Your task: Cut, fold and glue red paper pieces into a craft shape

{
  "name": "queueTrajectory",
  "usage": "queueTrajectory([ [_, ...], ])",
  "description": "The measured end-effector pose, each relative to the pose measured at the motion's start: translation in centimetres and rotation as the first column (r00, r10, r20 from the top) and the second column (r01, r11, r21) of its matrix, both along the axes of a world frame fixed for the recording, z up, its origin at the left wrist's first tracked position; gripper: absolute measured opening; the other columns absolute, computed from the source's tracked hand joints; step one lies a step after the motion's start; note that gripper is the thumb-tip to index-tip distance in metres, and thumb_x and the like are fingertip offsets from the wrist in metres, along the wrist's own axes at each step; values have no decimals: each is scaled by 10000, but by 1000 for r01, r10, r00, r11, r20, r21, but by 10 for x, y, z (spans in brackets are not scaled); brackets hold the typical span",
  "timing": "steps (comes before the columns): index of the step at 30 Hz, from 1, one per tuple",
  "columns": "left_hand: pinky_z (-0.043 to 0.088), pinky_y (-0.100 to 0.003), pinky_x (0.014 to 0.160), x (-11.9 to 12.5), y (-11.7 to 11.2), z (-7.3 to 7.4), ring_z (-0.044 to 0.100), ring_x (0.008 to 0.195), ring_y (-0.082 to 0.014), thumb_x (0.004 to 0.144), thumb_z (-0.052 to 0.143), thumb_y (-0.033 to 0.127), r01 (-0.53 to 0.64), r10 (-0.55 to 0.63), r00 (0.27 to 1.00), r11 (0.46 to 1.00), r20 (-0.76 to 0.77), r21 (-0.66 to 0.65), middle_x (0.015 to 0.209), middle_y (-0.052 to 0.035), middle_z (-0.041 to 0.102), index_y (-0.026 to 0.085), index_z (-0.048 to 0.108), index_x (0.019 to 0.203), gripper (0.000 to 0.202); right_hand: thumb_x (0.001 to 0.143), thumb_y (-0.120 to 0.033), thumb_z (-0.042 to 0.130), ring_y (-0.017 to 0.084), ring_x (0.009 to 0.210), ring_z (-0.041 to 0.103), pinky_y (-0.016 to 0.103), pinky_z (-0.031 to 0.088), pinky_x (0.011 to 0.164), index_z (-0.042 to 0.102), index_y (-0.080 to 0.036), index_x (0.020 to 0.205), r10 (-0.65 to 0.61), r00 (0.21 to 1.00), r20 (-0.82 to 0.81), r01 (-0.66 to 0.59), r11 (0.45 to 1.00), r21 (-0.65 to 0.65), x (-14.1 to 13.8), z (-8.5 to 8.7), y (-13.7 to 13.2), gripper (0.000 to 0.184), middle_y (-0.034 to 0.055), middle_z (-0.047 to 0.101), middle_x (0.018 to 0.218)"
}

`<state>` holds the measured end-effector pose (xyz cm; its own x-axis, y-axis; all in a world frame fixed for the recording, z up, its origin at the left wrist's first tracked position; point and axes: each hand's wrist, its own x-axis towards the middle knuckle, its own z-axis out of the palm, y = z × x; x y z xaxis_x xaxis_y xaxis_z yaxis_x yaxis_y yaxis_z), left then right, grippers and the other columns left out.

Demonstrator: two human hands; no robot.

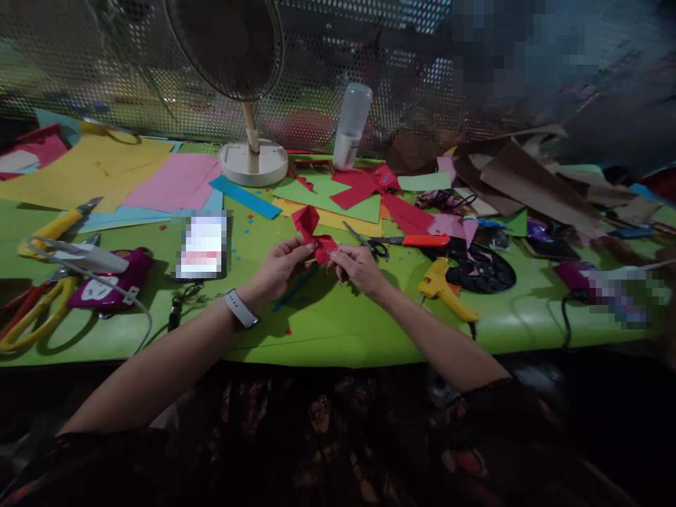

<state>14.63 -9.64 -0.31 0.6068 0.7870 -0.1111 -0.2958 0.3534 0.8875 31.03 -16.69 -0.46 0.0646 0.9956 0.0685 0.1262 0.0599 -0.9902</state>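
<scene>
A red folded paper piece [306,220] is held up between my two hands, just above the green table [338,331]. My left hand [282,266] is closed on its left side, with a white watch band on the wrist. The fingers of my right hand [356,267] pinch its lower right part. One lobe of the paper points up and to the left. Below my hands lies a thin blue strip [296,289], partly hidden. Dark-handled scissors [372,243] lie just beyond my right hand, near an orange-handled cutter [425,241].
A yellow glue gun [446,285] rests on the right, against a black palette [486,267]. A phone [203,246], yellow-handled scissors [45,310] and a purple extension socket [113,282] lie left. A fan [253,165], a bottle [351,130] and coloured paper [169,179] stand or lie behind.
</scene>
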Motion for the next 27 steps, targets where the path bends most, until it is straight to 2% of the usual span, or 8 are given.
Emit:
queueTrajectory([
  [4, 516, -236, 640, -1, -2, -1, 642, 698, -122, 733, 767, 328, 18, -18, 998, 1000, -60, -10, 799, -19, 718, 192, 726, 821, 167, 872, -444, 544, 74, 379, 416, 219, 381, 396, 581, -193, 671, -27, 1000, -3, 27, 998, 50, 0, -1, -1, 323, -69, 466, 458],
  [7, 482, -214, 596, -1, -6, 1, 602, 598, -96, 742, 760, 343, 131, -127, 987, 990, -94, 45, 687, -15, 682, 157, 709, 787, 199, 872, -462, 547, 78, 396, 425, 222, 384, 402, 570, -196, 688, -38, 999, 5, 38, 998, 58, -1, -2, -1, 324, -67, 465, 479],
  [9, 480, -214, 605, -1, -7, 3, 603, 592, -93, 748, 759, 335, 183, -176, 980, 981, -91, 68, 679, -17, 679, 145, 696, 789, 204, 875, -466, 546, 78, 396, 420, 223, 381, 407, 561, -194, 682, -47, 999, 11, 46, 996, 71, -1, -3, -1, 334, -70, 452, 472],
  [16, 487, -241, 601, -1, -2, 4, 596, 572, -115, 757, 749, 364, 241, -226, 969, 955, -104, 170, 648, -32, 668, 142, 671, 777, 237, 884, -474, 541, 75, 417, 437, 218, 379, 420, 548, -192, 691, -25, 999, 30, 22, 994, 103, -3, -6, 0, 342, -62, 471, 498],
  [20, 475, -224, 608, 1, -5, 4, 594, 606, -111, 810, 686, 407, 161, -113, 978, 942, -174, 293, 677, -14, 661, 165, 634, 813, 247, 875, -446, 549, 75, 407, 452, 216, 377, 411, 551, -191, 681, -16, 1000, 9, 16, 996, 85, -4, -4, 0, 320, -60, 490, 496],
  [24, 453, -205, 583, -2, -5, 6, 607, 667, -112, 839, 658, 372, 70, 2, 981, 930, -194, 360, 749, -3, 665, 192, 591, 877, 196, 830, -400, 592, 82, 415, 472, 220, 405, 434, 545, -195, 711, 0, 999, -39, 3, 998, 63, 0, 0, -1, 241, -68, 510, 492],
  [25, 452, -205, 583, -3, -4, 6, 617, 694, -119, 845, 651, 368, 75, 2, 981, 919, -194, 387, 771, -11, 669, 191, 586, 876, 191, 825, -393, 588, 83, 418, 473, 220, 408, 438, 547, -197, 737, -25, 997, -67, 29, 998, 62, 3, 2, 0, 219, -71, 510, 494],
  [27, 453, -211, 582, -6, 2, 6, 630, 718, -135, 849, 642, 371, 142, -52, 977, 884, -208, 446, 784, -30, 677, 188, 586, 872, 193, 822, -394, 564, 85, 429, 478, 214, 394, 431, 541, -205, 809, -155, 977, -148, 166, 984, 68, 11, 4, 2, 191, -70, 525, 529],
])
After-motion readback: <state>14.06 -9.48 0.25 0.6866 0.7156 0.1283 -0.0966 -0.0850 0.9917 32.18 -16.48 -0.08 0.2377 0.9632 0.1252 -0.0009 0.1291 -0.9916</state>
